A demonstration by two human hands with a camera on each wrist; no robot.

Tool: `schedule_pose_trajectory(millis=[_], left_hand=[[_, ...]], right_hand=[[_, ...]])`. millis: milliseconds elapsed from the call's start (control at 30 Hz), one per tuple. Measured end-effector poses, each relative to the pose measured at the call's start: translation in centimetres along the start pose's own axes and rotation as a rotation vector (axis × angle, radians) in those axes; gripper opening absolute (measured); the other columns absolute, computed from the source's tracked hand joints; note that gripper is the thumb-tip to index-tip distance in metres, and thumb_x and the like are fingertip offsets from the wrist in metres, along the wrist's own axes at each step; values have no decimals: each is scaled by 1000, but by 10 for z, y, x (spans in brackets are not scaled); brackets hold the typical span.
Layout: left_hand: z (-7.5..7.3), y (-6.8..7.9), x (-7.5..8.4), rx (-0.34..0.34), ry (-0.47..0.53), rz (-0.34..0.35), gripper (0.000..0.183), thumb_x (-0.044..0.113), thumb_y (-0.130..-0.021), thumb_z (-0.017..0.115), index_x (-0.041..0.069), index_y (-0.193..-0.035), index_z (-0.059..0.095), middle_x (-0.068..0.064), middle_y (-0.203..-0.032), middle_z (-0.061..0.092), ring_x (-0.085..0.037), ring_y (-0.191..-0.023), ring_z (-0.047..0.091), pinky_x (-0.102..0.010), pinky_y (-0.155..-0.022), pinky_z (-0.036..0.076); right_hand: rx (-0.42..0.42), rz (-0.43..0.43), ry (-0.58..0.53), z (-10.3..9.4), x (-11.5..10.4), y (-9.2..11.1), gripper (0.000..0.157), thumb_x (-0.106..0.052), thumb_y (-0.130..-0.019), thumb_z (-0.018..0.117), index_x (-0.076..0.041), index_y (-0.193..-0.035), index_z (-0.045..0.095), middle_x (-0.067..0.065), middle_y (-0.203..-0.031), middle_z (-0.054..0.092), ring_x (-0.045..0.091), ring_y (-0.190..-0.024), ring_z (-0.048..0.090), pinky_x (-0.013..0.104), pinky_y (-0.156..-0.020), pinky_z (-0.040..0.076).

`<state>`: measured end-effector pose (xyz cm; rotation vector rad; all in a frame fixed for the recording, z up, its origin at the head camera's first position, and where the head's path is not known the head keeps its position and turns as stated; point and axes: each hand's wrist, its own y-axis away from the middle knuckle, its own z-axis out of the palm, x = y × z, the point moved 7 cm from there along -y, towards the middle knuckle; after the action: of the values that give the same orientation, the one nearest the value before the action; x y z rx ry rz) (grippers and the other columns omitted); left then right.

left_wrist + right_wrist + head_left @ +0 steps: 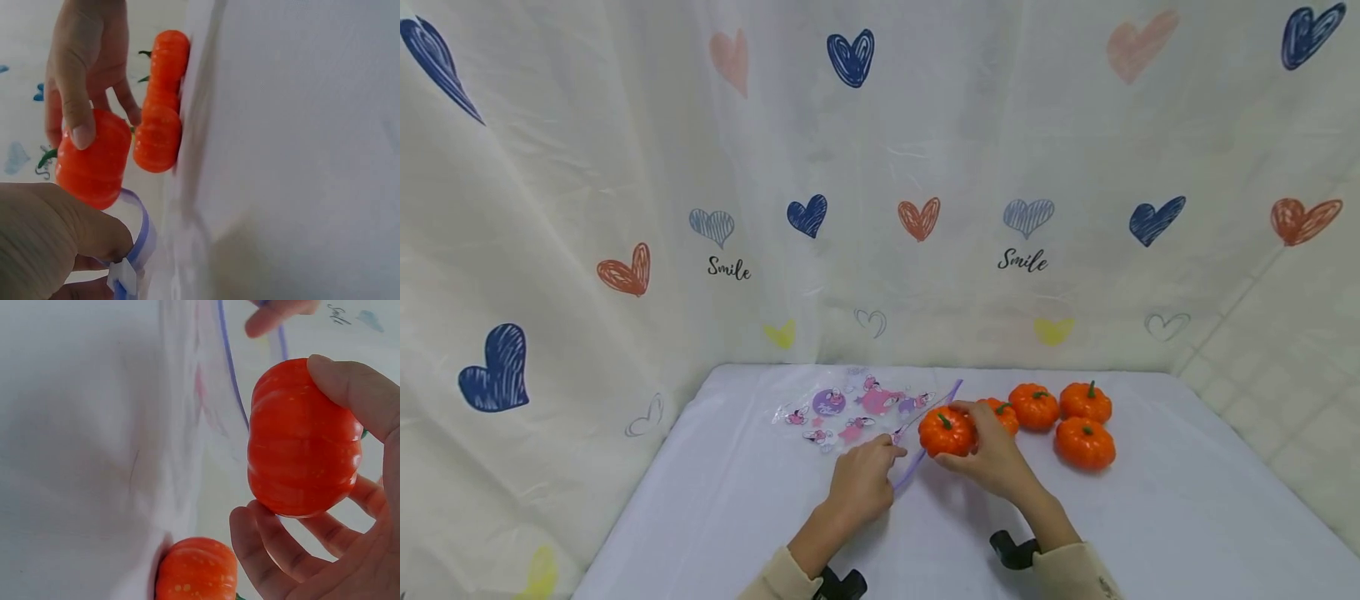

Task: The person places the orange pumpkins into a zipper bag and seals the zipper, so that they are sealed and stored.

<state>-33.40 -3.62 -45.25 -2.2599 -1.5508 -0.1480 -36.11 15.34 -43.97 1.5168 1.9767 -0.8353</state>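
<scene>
My right hand [997, 457] grips a small orange toy pumpkin [946, 432] with a green stem, thumb on one side and fingers on the other. The pumpkin is held up at the mouth of a clear plastic zip bag [880, 402] printed with pink and purple cartoon figures. My left hand [867, 477] pinches the bag's purple zip edge [145, 232], close to the white slider [123, 275]. In the left wrist view the mouth is parted just below the pumpkin. Part of the bag's edge is hidden behind the left hand.
Several more toy pumpkins [1084, 444] sit grouped on the white-covered table [1157, 517], to the right of and behind my right hand. A pale curtain [925, 283] with printed hearts hangs behind the table.
</scene>
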Motion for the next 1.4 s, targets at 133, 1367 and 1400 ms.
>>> schedule_pose_trajectory(millis=[133,1367,1400], left_hand=[[-5,-1,-2,61,16,9,45,-3,-77,76,16,-118,78,3,-97,70,-9,-76,62,-18,-63,52],[-10,4,0,262,79,104,45,13,-82,82,14,-126,73,2,-104,71,-11,-81,68,-18,-72,58],[-10,4,0,263,83,105,45,12,-82,82,14,-126,73,2,-104,71,-10,-80,66,-18,-72,58]], right_hand=[[-11,8,28,4,1,0,82,-33,-79,88,-19,-148,47,10,-144,52,36,-135,51,63,-108,47],[31,57,106,32,7,-6,80,-30,-76,91,-10,-144,53,15,-145,57,38,-132,54,63,-108,47],[36,55,102,33,7,-6,80,-30,-77,90,-9,-144,52,15,-145,57,39,-133,54,63,-108,47]])
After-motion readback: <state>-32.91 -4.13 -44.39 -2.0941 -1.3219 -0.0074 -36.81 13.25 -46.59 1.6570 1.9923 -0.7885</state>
